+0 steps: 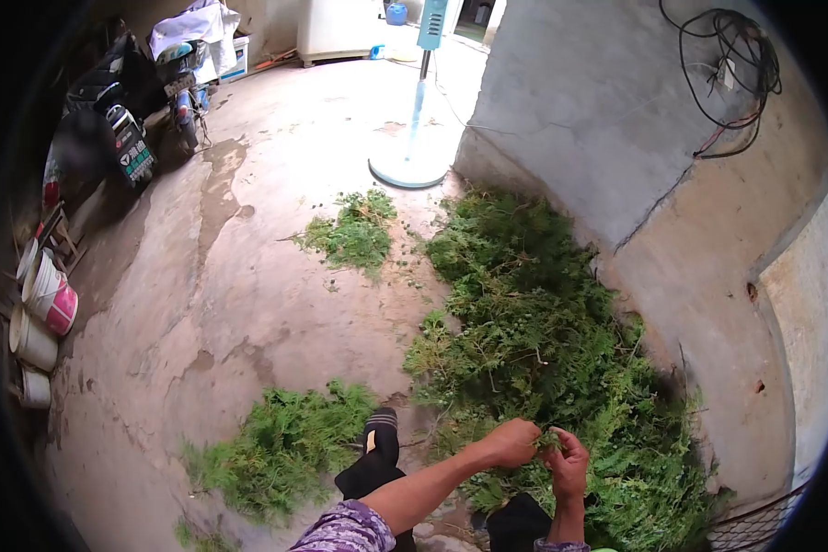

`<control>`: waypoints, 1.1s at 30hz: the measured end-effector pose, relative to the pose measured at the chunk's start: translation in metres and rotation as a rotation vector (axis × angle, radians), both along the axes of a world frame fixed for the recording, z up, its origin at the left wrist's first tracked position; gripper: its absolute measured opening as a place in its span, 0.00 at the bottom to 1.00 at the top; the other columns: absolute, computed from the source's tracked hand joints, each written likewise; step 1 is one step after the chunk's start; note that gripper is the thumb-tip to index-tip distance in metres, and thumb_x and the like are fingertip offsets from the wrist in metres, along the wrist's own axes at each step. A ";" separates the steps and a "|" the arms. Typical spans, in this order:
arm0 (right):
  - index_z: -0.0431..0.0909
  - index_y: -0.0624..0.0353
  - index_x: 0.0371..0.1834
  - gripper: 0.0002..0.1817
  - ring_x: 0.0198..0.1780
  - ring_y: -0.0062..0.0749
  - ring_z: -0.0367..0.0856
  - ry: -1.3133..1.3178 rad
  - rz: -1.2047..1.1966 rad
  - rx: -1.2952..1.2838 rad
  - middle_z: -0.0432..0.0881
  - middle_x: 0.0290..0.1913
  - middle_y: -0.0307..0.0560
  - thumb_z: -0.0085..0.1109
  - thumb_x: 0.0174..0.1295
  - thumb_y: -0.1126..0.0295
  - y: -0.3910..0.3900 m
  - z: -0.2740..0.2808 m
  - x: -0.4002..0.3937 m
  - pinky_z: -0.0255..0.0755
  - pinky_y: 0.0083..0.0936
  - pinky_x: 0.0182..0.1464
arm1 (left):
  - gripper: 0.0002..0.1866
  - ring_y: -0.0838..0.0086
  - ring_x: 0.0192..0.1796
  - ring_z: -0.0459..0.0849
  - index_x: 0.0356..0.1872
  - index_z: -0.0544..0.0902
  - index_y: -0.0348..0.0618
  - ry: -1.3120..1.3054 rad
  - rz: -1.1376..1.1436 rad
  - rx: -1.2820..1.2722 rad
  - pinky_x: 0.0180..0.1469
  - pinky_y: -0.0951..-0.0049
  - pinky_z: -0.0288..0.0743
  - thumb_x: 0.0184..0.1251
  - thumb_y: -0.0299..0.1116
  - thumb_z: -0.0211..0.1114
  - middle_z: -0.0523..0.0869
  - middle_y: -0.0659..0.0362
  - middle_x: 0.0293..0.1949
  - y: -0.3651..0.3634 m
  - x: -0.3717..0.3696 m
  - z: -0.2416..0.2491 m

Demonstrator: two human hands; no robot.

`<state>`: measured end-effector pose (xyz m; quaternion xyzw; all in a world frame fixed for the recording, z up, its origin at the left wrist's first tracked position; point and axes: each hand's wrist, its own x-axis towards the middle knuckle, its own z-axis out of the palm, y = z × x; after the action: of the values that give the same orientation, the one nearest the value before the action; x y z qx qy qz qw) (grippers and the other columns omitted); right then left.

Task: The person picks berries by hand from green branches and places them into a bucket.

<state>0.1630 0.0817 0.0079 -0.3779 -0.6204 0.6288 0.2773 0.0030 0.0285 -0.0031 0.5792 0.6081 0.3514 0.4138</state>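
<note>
Over the edge of a large heap of green conifer branches (524,304), my left hand (511,443) and my right hand (569,463) meet. Between their fingertips is a small green sprig (549,442), and both hands are closed on it. The fingers partly cover the sprig, so its full shape is hidden. To the left of my foot (381,432) lies a smaller pile of green sprigs (281,451). Farther forward, another small pile (357,230) rests on the concrete floor with small bits scattered about it.
A pedestal fan's round base (408,172) stands ahead. The grey wall (570,110) borders the heap on the right, with a coiled black cable (754,69) hanging on it. Buckets (51,294) line the left side, near parked two-wheelers (129,138). The concrete floor (294,313) is cracked.
</note>
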 end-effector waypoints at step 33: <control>0.75 0.61 0.38 0.08 0.26 0.18 0.77 0.241 -0.049 -0.302 0.80 0.32 0.41 0.56 0.54 0.76 0.033 -0.027 -0.034 0.70 0.12 0.26 | 0.02 0.87 0.26 0.72 0.30 0.78 0.38 -0.845 0.376 -0.068 0.26 0.83 0.65 0.56 0.24 0.60 0.78 0.67 0.25 0.003 -0.015 -0.008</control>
<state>0.1294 0.1147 -0.0190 -0.3523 -0.4717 0.7485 0.3051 -0.0117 0.0310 -0.0113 0.2512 0.4919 0.6055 0.5729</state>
